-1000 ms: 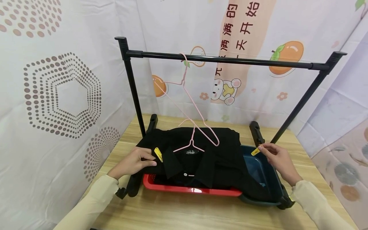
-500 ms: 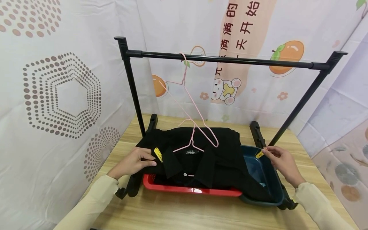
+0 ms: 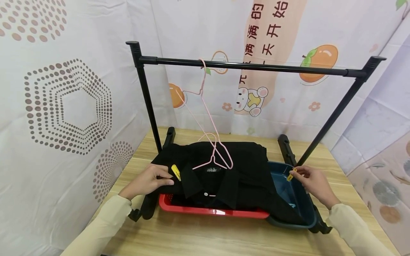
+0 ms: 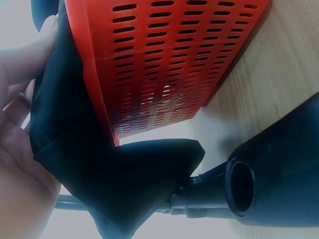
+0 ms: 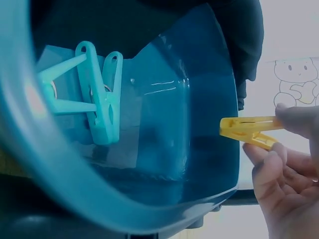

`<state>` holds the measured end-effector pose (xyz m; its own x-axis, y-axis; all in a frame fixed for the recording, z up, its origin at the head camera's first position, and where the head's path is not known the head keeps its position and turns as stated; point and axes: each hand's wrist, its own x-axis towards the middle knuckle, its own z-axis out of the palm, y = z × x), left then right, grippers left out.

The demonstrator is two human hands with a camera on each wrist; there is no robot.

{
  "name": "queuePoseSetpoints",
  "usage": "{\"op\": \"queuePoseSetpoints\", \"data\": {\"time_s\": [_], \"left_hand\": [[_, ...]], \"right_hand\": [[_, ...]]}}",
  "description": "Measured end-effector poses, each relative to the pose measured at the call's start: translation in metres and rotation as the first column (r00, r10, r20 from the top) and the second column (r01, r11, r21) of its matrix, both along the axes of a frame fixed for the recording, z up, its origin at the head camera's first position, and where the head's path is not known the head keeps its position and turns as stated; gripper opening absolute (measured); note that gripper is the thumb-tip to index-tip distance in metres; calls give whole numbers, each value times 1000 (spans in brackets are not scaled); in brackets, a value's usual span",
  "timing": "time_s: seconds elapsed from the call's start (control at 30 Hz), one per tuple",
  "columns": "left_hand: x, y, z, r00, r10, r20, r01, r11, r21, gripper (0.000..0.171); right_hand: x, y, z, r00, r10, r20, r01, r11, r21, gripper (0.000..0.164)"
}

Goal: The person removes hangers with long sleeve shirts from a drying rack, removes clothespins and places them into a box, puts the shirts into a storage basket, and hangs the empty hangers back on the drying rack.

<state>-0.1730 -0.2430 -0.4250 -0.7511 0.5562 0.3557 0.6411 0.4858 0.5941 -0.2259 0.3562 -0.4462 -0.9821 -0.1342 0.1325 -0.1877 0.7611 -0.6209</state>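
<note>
My left hand (image 3: 155, 180) pinches the black collared shirt (image 3: 250, 167) at its left shoulder, beside a yellow clothespin (image 3: 176, 172) on the cloth. In the left wrist view the dark fabric (image 4: 75, 119) lies between thumb and fingers. With thumb and fingertips, my right hand (image 3: 312, 183) grips the handles of a second yellow clothespin (image 5: 249, 128) above the blue basin (image 3: 285, 192). Teal clothespins (image 5: 102, 99) lie inside that basin. The shirt is spread over a red basket (image 3: 214, 211), and a pink hanger (image 3: 214, 160) sticks out of its collar.
A black clothes rack (image 3: 250, 66) stands over the baskets, its feet (image 3: 286, 149) on the wooden tabletop (image 3: 192, 238). From its bar hangs a bare pink hanger (image 3: 209, 115), whose lower end overlaps the shirt. Printed curtains (image 3: 80, 106) enclose the back and sides.
My right hand has shifted slightly right and down, and its clothespin has turned more upright. The hanger on the bar has swung, its lower corner moving left. My left hand holds still.
</note>
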Motion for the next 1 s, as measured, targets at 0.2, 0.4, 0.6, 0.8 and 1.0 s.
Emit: {"op": "queuePoseSetpoints", "data": {"time_s": [0.2, 0.4, 0.6, 0.8, 1.0], "left_hand": [[0, 1, 1, 1000, 2, -3, -2, 1000, 2, 12], [0, 1, 0, 1000, 7, 5, -7, 1000, -7, 11], [1, 0, 0, 1000, 12, 4, -12, 1000, -4, 11], [2, 0, -1, 1000, 10, -7, -10, 1000, -8, 10], [1, 0, -1, 1000, 7, -22, -7, 1000, -6, 11]], "right_hand": [[-3, 0, -3, 1000, 24, 14, -25, 998, 66, 51], [-5, 0, -6, 998, 52, -18, -48, 986, 160, 46], [-9, -6, -8, 996, 85, 18, -87, 962, 260, 39], [-13, -11, -5, 990, 98, 99, -124, 943, 309, 34], [-15, -12, -5, 988, 105, 115, -137, 936, 323, 32]]}}
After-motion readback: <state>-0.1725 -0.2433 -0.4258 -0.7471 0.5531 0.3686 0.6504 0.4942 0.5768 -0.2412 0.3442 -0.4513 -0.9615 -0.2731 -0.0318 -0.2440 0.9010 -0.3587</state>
